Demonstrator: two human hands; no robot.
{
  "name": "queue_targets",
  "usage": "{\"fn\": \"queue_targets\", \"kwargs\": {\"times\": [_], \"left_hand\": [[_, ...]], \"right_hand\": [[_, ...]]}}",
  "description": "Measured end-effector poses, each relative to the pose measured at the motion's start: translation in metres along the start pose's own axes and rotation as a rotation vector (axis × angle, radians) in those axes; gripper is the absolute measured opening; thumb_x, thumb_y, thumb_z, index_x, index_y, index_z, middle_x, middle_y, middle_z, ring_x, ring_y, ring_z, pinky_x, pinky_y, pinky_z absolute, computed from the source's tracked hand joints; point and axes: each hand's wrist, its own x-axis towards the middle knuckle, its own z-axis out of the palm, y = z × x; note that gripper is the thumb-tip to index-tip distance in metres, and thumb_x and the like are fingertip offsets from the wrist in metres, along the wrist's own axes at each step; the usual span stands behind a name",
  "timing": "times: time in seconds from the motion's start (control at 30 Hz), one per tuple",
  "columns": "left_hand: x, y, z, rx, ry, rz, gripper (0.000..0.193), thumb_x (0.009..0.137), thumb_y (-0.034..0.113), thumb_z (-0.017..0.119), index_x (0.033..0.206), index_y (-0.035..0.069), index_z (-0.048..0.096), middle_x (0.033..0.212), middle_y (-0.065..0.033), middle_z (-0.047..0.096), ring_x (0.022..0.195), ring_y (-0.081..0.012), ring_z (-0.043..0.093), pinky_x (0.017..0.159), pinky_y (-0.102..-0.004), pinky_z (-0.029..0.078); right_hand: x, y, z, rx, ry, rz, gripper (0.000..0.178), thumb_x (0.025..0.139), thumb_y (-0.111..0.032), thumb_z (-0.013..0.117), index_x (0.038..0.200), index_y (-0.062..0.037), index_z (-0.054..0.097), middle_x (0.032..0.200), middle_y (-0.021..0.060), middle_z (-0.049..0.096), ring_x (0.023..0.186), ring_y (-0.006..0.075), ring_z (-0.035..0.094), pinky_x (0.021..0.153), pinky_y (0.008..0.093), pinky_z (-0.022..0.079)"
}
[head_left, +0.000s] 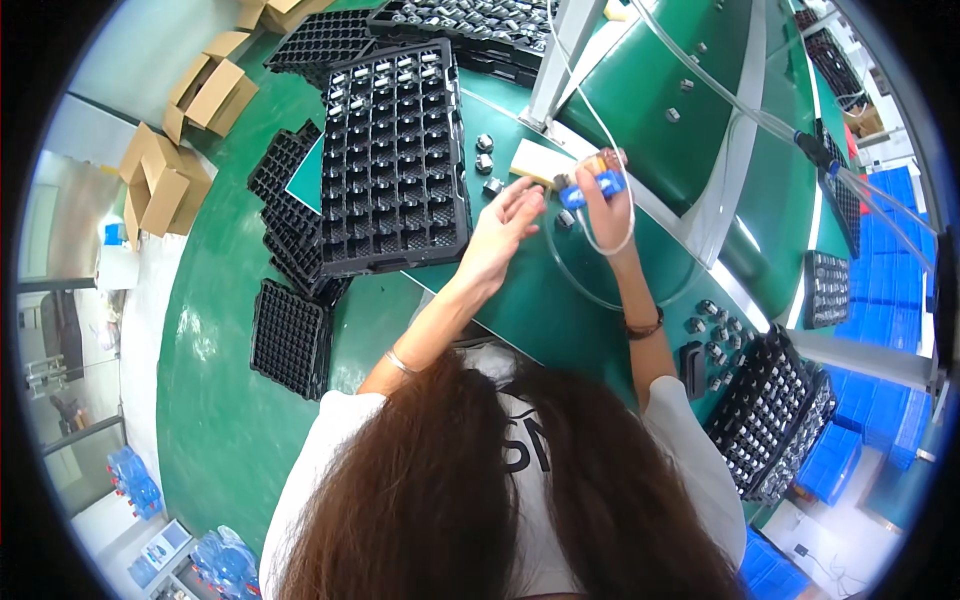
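Note:
My right hand (607, 205) is wrapped round a blue air blow gun (598, 189), with its clear hose (585, 290) looping over the green bench. Close to the gun's front end, my left hand (507, 225) has its fingers curled together. Whatever lies between those fingertips is too small to make out. Just beyond both hands rests a pale cream block (540, 160). A few small metal fittings (485, 162) stand on the bench left of the block, and another fitting (564, 219) sits below the gun.
A black compartment tray (462, 200), its far rows filled with fittings, lies at the left. More black trays (290, 340) are stacked beyond it. Loose fittings (716, 350) and filled trays (765, 420) are at the right. A green conveyor belt (650, 140) runs behind a metal rail.

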Motion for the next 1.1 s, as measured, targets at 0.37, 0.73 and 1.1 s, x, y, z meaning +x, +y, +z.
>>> {"fn": "queue_targets", "kwargs": {"times": [0.37,0.73,1.1], "left_hand": [[-0.04,0.045,-0.034,-0.025,0.096,0.136,0.053,0.093,0.035,0.048,0.13,0.0,0.038,0.125,-0.0145,0.05,0.109,-0.02,0.051,0.091,-0.0297,0.039],[-0.004,0.126,-0.148,0.819,0.359,0.55,0.031,0.087,0.016,0.056,0.115,0.004,0.055,0.11,-0.0056,0.06,0.096,-0.0117,0.056,0.084,-0.0255,0.042],[0.087,0.164,-0.223,1.494,0.406,0.519,0.017,0.075,0.017,0.066,0.089,0.008,0.066,0.089,-0.0078,0.061,0.089,-0.0256,0.056,0.08,-0.0356,0.044]], "right_hand": [[0.021,0.025,0.013,-0.59,0.072,-0.086,0.042,0.073,-0.033,0.072,0.096,-0.0034,0.052,0.079,0.0193,0.061,0.073,0.0355,0.061,0.062,0.039,0.046],[0.013,0.01,-0.003,-0.565,-0.125,0.127,0.072,0.062,-0.023,0.083,0.116,-0.0022,0.04,0.087,0.0091,0.051,0.088,0.0186,0.057,0.076,0.0276,0.045],[0.021,0.013,0.025,-0.527,0.152,-0.116,0.043,0.073,-0.023,0.074,0.097,0.0018,0.049,0.087,0.0145,0.053,0.076,0.0251,0.055,0.069,0.0329,0.044]]}}
